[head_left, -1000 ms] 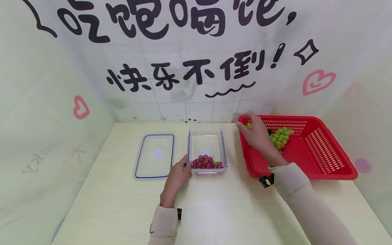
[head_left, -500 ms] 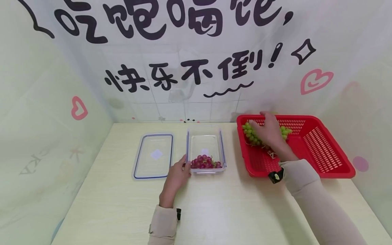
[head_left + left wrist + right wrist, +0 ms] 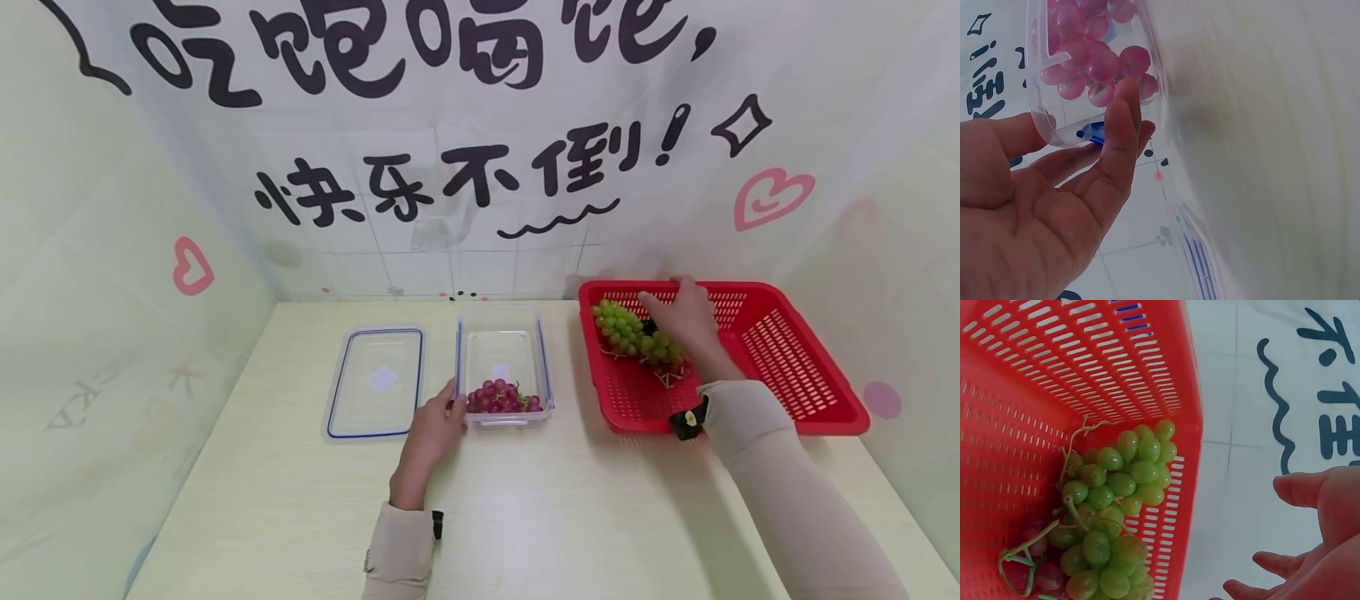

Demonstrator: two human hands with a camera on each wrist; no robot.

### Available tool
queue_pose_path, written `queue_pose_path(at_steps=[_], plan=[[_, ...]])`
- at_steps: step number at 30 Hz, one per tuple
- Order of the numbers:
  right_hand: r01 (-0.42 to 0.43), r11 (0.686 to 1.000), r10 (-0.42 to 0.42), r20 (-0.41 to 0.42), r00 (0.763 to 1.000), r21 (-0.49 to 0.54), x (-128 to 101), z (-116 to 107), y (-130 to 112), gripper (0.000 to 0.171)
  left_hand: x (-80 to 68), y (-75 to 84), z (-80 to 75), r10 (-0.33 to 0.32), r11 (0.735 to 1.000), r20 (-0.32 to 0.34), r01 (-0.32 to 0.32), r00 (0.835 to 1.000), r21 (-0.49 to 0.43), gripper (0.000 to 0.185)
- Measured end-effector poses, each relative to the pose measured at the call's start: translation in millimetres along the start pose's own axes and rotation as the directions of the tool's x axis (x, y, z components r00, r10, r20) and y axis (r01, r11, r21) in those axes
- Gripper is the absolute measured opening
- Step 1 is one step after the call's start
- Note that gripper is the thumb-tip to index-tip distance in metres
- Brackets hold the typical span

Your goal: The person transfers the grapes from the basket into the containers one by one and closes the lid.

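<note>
Right hand (image 3: 686, 321), fingers open, partly hides green grapes (image 3: 630, 332) in red basket (image 3: 787, 367); left hand (image 3: 435, 429), fingers straight, touches clear container (image 3: 504, 333).

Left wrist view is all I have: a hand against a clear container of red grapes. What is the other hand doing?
Observer: The right hand is over a red basket, beside a bunch of green grapes, fingers open.
Operator: Holding any?
Observer: No; in the right wrist view the green grapes lie on the basket floor, apart from the fingers.
Operator: Is the container lidded?
Observer: No; its lid lies flat on the table, left of it.
</note>
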State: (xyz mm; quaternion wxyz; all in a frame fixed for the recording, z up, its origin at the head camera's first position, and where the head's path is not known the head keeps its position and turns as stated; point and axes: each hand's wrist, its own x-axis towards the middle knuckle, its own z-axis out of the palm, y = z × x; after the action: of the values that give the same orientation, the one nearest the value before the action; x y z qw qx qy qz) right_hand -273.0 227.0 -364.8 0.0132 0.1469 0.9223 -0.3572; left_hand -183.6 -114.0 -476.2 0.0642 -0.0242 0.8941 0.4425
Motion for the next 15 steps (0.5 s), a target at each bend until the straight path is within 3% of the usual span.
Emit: queue_pose_path(at_steps=[15], plan=[[-0.148, 0.984, 0.15, -0.012, 0.989, 0.095, 11, -5, 22, 0.089, 0.0, -0.3, 0.6, -0.005, 1.0, -0.005, 0.005, 1.0, 0.012, 0.052]])
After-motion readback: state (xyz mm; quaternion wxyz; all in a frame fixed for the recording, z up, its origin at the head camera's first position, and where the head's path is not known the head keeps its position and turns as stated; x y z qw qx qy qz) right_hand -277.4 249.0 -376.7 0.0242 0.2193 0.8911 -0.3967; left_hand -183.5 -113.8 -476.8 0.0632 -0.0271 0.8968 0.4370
